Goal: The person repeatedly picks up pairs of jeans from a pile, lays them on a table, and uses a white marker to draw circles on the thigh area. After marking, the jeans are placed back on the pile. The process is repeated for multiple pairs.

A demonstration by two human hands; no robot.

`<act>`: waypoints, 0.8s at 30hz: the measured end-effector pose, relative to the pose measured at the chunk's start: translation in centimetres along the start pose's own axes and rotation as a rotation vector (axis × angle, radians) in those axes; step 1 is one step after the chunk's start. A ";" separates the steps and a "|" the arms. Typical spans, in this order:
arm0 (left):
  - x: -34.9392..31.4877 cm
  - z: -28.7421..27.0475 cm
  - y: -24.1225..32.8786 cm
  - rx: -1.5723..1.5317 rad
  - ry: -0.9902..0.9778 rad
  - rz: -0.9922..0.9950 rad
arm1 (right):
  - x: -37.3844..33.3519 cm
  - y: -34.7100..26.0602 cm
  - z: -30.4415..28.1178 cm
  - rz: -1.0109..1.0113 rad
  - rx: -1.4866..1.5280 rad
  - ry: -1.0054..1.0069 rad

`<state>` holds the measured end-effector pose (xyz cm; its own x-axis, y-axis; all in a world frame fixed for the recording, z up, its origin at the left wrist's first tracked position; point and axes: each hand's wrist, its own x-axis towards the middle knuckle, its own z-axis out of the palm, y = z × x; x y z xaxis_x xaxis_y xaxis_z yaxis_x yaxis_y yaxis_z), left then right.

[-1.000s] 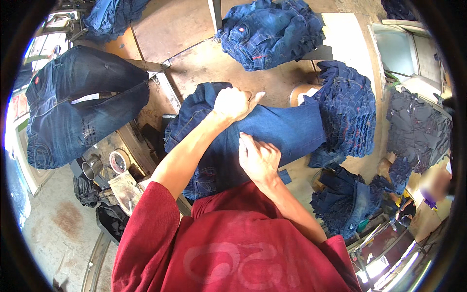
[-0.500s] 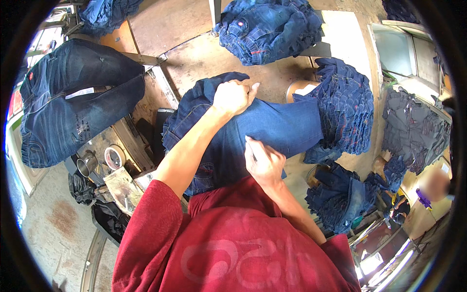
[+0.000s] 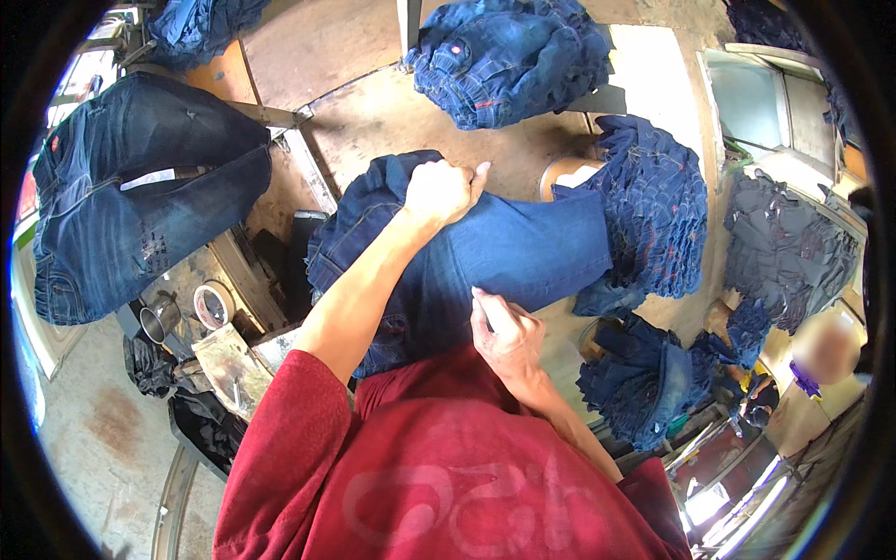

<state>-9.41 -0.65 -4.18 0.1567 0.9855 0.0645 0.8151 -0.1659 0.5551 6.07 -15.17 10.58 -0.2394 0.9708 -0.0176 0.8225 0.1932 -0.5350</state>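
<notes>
1. Jeans (image 3: 523, 252), blue denim, lie flat across the middle of a brown worktable (image 3: 392, 121), one leg running out to the person's right.
2. Left hand (image 3: 443, 191) is closed in a fist on the far edge of the jeans, bunching the cloth near the waistband.
3. Right hand (image 3: 509, 336) rests on the near edge of the same leg, fingers curled and pinching the fabric.
4. A tall stack of folded denim (image 3: 653, 215) touches the leg's right end, closing that side.
5. Another denim heap (image 3: 513, 61) sits beyond the jeans; bare brown table shows between the two.
6. A spread pair of dark jeans (image 3: 140, 224) lies well to the left, past a metal cup (image 3: 157, 319) and a tape roll (image 3: 213, 303).
7. More bundled denim (image 3: 644, 383) crowds the lower right, just beside the right forearm.
</notes>
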 end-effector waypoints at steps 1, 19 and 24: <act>0.0 0.0 -0.1 0.003 0.019 0.005 | 0.4 0.3 0.4 -0.026 0.039 0.050; 0.0 0.4 -0.3 0.009 -0.011 -0.009 | 1.8 1.0 1.2 -0.078 -0.053 -0.006; -0.1 0.5 -0.3 0.020 0.013 0.015 | 0.9 0.7 0.0 -0.059 -0.047 -0.073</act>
<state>-9.37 -0.69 -4.76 0.1615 0.9833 0.0834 0.8236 -0.1809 0.5375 6.43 -14.16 10.21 -0.3241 0.9447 -0.0499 0.8287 0.2581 -0.4966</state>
